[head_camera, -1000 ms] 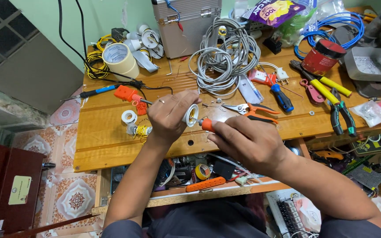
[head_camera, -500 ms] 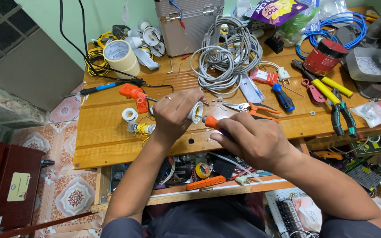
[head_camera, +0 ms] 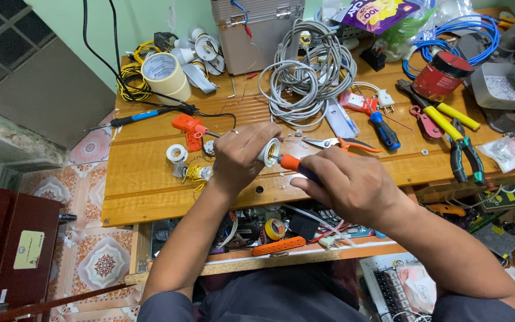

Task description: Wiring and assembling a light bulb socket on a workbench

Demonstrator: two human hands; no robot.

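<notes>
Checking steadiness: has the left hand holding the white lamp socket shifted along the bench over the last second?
No. The left hand remains just right of the orange tool.

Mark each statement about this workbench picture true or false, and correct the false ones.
1. The left hand holds a white lamp socket. True.
2. The right hand holds a hammer. False: it holds a screwdriver with an orange handle, tip at the socket.
3. The roll of masking tape lies on the floor. False: it stands on the wooden bench.
4. A coil of grey cable lies beyond the hands. True.
</notes>
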